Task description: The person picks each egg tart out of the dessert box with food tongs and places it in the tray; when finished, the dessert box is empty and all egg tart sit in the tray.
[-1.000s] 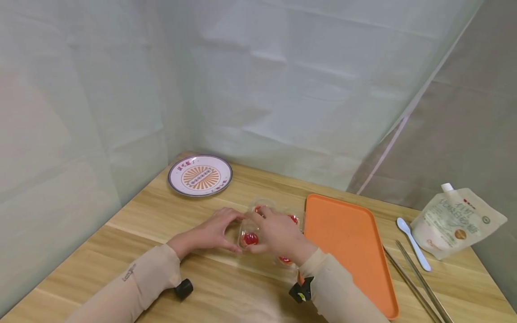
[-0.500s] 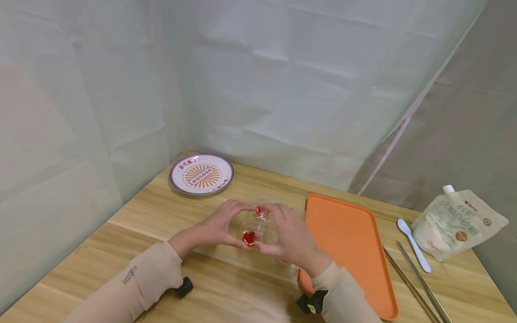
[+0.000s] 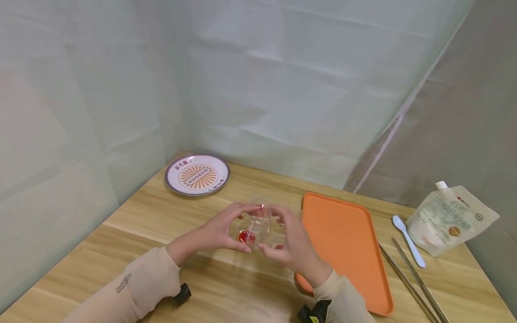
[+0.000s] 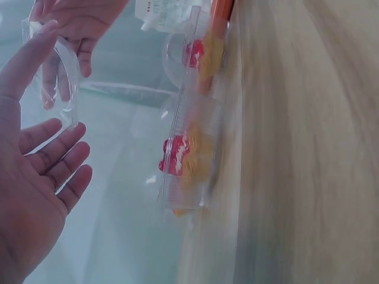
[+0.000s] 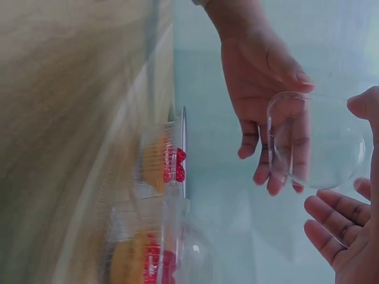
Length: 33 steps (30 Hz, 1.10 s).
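Observation:
Between my two hands is a clear domed plastic lid, lifted above the table and tilted. My left hand holds one side of it by the edge, thumb on the near edge and fingers at the far edge. My right hand grips the opposite side in the same way. Below, clear plastic boxes stand on the table, joined in a row. In them are small yellow cakes with red toppings. The lid and my right hand partly hide them in the head view.
An orange tray lies just right of the boxes. Farther right are metal chopsticks, a pale blue spoon and a spouted pouch. A patterned plate sits at the back left, near the curtain wall.
My right hand has moved off the top of the boxes to the lid's right side. The lid has come up from the boxes, and both hands now hold it.

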Tool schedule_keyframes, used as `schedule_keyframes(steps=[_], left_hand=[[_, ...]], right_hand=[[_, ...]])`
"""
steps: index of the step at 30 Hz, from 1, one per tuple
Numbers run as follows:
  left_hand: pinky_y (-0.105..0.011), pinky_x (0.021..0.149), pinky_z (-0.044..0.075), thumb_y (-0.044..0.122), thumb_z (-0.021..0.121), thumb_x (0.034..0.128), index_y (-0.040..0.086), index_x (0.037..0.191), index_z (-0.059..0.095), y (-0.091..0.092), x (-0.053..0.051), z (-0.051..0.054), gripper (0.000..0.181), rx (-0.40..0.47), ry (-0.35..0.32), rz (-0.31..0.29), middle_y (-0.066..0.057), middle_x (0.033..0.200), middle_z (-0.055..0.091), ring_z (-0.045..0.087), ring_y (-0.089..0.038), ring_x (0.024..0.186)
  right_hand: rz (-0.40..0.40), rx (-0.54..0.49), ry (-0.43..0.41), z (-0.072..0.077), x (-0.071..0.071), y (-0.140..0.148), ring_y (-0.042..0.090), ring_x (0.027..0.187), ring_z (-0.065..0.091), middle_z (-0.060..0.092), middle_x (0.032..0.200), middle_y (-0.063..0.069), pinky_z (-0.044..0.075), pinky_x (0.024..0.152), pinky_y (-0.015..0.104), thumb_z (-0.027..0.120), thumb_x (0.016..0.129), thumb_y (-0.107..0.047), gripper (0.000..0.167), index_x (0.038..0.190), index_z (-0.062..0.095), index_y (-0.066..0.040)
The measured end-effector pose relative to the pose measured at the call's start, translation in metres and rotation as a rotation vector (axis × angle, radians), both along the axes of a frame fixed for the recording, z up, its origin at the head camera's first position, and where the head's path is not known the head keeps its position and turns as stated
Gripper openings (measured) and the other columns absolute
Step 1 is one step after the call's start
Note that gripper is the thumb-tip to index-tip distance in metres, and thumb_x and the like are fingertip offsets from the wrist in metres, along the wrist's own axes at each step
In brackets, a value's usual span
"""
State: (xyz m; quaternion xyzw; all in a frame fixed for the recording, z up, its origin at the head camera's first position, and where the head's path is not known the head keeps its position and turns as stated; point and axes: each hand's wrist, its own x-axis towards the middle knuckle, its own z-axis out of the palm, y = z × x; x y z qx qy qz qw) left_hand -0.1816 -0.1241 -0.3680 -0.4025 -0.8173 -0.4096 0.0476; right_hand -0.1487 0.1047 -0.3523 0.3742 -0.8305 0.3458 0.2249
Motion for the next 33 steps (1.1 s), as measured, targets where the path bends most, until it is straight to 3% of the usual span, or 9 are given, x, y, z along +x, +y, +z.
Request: schedule_keyframes(steps=[8, 12, 17, 22, 29, 33], left_hand=[[-0.043, 0.097, 0.05, 0.028, 0.087, 0.0683, 0.011, 0.135, 0.048, 0.001, 0.007, 0.006, 0.079, -0.036, 0.001, 0.023, -0.003, 0.13, 0.055, 0.05, -0.019, 0.12], [-0.045, 0.099, 0.05, 0.031, 0.086, 0.0678, 0.012, 0.131, 0.05, -0.001, 0.011, 0.012, 0.076, -0.09, 0.043, 0.042, -0.002, 0.128, 0.055, 0.049, -0.019, 0.12], [-0.043, 0.099, 0.049, 0.038, 0.085, 0.0686, 0.008, 0.129, 0.051, -0.005, 0.018, 0.02, 0.075, -0.18, 0.149, 0.041, -0.003, 0.125, 0.055, 0.049, -0.018, 0.118], [-0.04, 0.097, 0.05, 0.044, 0.083, 0.0685, 0.009, 0.126, 0.053, -0.005, 0.023, 0.026, 0.074, -0.301, 0.208, 0.055, -0.003, 0.121, 0.056, 0.05, -0.018, 0.115], [-0.04, 0.096, 0.049, 0.05, 0.082, 0.065, 0.008, 0.122, 0.056, -0.009, 0.031, 0.028, 0.075, -0.449, 0.261, 0.056, -0.003, 0.117, 0.06, 0.053, -0.02, 0.111], [-0.039, 0.095, 0.048, 0.051, 0.081, 0.0656, 0.01, 0.118, 0.057, -0.012, 0.036, 0.025, 0.071, -0.519, 0.245, 0.05, 0.0, 0.113, 0.06, 0.053, -0.018, 0.108]], right_hand=[[0.052, -0.056, -0.005, -0.005, 0.004, 0.004, 0.024, 0.105, 0.058, 0.056, 0.13, 0.012, 0.055, 0.082, 0.037, 0.077, 0.07, -0.018, 0.076, 0.134, 0.042, 0.001], [0.048, -0.042, -0.04, -0.006, 0.008, 0.007, 0.022, 0.107, 0.059, 0.057, 0.131, 0.009, 0.056, 0.084, 0.036, 0.078, 0.07, -0.018, 0.077, 0.137, 0.043, -0.002], [0.008, 0.009, -0.084, -0.007, 0.017, 0.012, 0.024, 0.104, 0.062, 0.061, 0.127, 0.01, 0.057, 0.083, 0.036, 0.081, 0.072, -0.02, 0.076, 0.136, 0.044, -0.003], [-0.023, 0.062, -0.119, -0.007, 0.025, 0.014, 0.023, 0.1, 0.063, 0.065, 0.117, 0.01, 0.057, 0.077, 0.032, 0.083, 0.072, -0.023, 0.074, 0.133, 0.047, -0.001], [-0.044, 0.15, -0.156, -0.014, 0.038, 0.011, 0.019, 0.095, 0.063, 0.066, 0.112, 0.009, 0.056, 0.079, 0.03, 0.082, 0.075, -0.029, 0.071, 0.131, 0.049, -0.001], [-0.04, 0.171, -0.251, -0.02, 0.043, 0.005, 0.016, 0.088, 0.062, 0.065, 0.106, 0.006, 0.054, 0.072, 0.023, 0.081, 0.076, -0.031, 0.068, 0.13, 0.05, -0.003]])
